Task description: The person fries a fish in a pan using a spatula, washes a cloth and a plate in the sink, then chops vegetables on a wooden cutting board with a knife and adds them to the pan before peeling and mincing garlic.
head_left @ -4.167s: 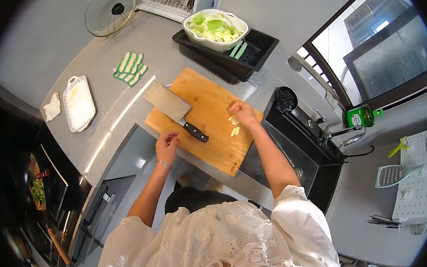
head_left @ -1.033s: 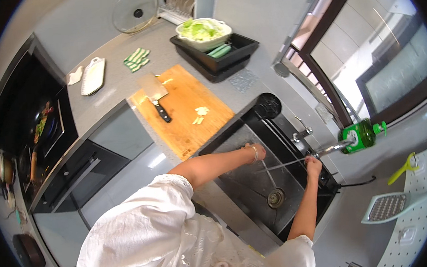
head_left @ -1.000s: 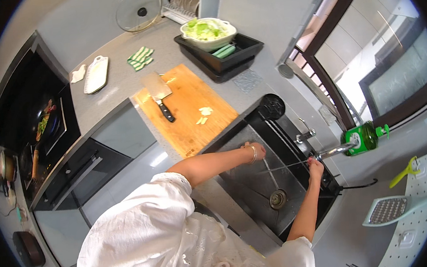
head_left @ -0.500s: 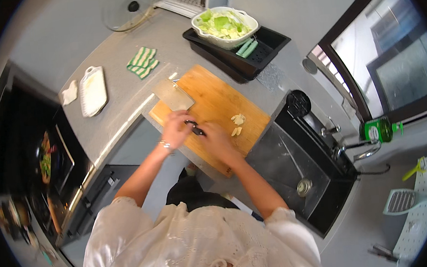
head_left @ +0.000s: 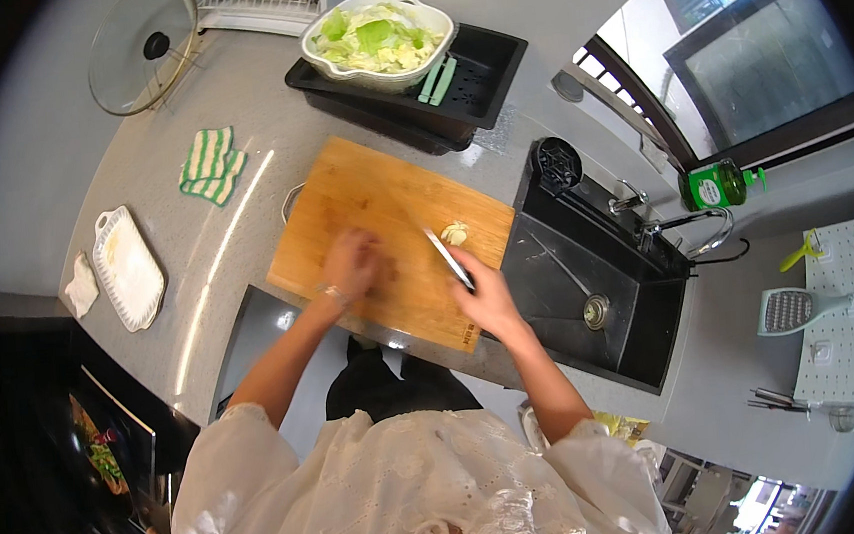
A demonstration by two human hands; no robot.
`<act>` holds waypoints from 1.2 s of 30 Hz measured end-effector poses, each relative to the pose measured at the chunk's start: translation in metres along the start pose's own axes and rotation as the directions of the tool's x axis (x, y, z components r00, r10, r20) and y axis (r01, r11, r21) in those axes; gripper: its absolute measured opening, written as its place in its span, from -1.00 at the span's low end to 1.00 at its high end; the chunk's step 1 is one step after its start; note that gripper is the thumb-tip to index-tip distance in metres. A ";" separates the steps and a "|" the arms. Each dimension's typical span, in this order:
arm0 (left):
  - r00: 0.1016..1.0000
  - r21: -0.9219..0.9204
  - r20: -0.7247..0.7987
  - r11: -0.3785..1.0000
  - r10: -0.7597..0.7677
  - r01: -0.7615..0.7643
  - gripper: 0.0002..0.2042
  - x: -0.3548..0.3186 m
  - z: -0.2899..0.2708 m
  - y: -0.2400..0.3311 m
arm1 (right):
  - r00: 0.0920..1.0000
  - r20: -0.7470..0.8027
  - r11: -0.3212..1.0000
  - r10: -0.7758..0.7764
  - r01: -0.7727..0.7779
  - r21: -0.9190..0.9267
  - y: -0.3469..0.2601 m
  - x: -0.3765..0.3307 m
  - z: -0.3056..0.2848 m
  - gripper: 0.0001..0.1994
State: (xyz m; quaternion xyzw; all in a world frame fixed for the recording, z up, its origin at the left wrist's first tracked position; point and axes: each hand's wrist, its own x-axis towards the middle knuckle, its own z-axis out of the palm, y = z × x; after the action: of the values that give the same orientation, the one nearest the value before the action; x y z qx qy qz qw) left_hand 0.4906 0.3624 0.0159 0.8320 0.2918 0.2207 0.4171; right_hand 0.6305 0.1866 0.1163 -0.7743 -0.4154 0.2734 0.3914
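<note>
My right hand [head_left: 490, 297] is closed around the dark handle of a cleaver [head_left: 440, 249], whose blade shows nearly edge-on over the right part of the wooden cutting board [head_left: 380, 185]. Just beyond the blade, a small heap of pale pieces that look like garlic cloves [head_left: 455, 233] lies on the board. Over the board's left half is my left hand [head_left: 351, 263]; motion smears its fingers, and I cannot make out whether anything is in them.
Right of the board is a black sink [head_left: 552, 322] with a faucet. Behind it, a white bowl [head_left: 309, 45] of cut cabbage sits on a black drain tray [head_left: 506, 55]. Leftward lie a striped cloth [head_left: 208, 164], a white dish [head_left: 129, 270] and a stove with a filled pan [head_left: 100, 448].
The cleaver has gone from lying flat at the board's left to my right hand at its right side. My hands have moved apart. The whole view has shifted.
</note>
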 end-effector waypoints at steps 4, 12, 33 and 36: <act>0.860 0.027 0.132 0.866 0.492 -0.499 -0.75 0.044 0.080 0.044 | 0.954 -0.218 0.978 0.207 -0.203 0.040 0.038 -0.059 -0.043 -0.63; 0.780 0.071 0.359 0.818 0.512 -0.570 -0.65 0.054 0.097 0.033 | 0.892 -0.247 0.917 0.377 -0.323 0.233 0.081 -0.114 -0.044 -0.64; 0.966 0.325 -0.144 0.933 0.213 -0.157 -0.80 0.017 0.037 0.013 | 0.977 -0.128 0.902 0.168 -0.205 -0.379 0.038 -0.057 -0.018 -0.80; 0.957 0.310 -0.164 0.933 0.240 -0.181 -0.82 0.031 0.043 0.025 | 0.976 -0.106 0.839 0.192 -0.219 -0.499 0.027 -0.051 -0.018 -0.81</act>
State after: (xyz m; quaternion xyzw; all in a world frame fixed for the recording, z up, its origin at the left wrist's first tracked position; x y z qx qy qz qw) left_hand 0.5474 0.3470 0.0164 0.8846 0.2703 0.3006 0.2323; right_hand 0.6297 0.1264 0.1082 -0.8967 -0.3768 0.1748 0.1529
